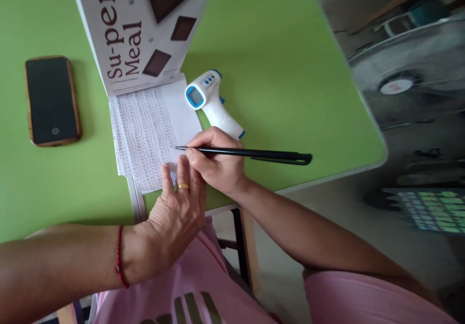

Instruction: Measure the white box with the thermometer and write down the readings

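Note:
My right hand (220,164) is closed around a black pen (261,155), its metal tip at the written lines on a sheet of paper (145,135). Dense rows of handwriting cover much of that sheet, and further written sheets lie beneath its left side. With fingers stretched out, my left hand (178,203) lies flat over the near edge of the paper; a gold ring is on one finger. Just beyond my right hand, a white and blue infrared thermometer (214,101) lies at the sheet's right edge. A white box (129,4) printed "Su-per Meal" stands across the sheet's far end.
A dark-screened phone (53,101) in a brown case lies at the left of the green table (290,72). Off the table's right edge are a fan (399,84) and a patterned green item (432,208) lower down.

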A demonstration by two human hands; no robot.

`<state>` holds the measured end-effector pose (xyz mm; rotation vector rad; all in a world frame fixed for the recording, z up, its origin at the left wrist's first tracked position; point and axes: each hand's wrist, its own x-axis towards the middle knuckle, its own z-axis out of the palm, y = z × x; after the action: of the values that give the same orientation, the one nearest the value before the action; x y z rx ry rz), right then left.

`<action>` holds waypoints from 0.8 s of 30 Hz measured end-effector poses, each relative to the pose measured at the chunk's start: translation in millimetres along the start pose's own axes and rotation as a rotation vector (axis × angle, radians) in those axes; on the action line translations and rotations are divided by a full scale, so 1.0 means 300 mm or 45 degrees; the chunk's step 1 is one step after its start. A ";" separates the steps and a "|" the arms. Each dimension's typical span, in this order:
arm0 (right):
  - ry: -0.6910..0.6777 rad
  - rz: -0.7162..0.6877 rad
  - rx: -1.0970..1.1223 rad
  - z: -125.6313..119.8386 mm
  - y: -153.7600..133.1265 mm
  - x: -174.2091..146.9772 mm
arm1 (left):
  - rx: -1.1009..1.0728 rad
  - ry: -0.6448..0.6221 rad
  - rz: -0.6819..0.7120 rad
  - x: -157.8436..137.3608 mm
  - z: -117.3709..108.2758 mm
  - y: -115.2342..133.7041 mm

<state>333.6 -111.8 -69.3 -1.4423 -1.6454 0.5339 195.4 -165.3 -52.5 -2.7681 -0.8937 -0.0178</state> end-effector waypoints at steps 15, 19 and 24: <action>-0.140 -0.014 -0.127 -0.001 0.007 -0.003 | -0.045 0.019 0.010 0.007 -0.012 -0.008; -0.158 -0.049 -0.096 -0.002 0.004 -0.001 | -0.048 0.034 0.010 0.006 -0.015 -0.007; -0.158 -0.078 -0.093 -0.005 0.001 0.002 | -0.054 0.037 0.005 0.005 -0.019 -0.003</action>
<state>335.0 -111.6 -68.5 -1.4305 -1.8177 0.5425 196.3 -165.0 -46.8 -2.8010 -0.8909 -0.0775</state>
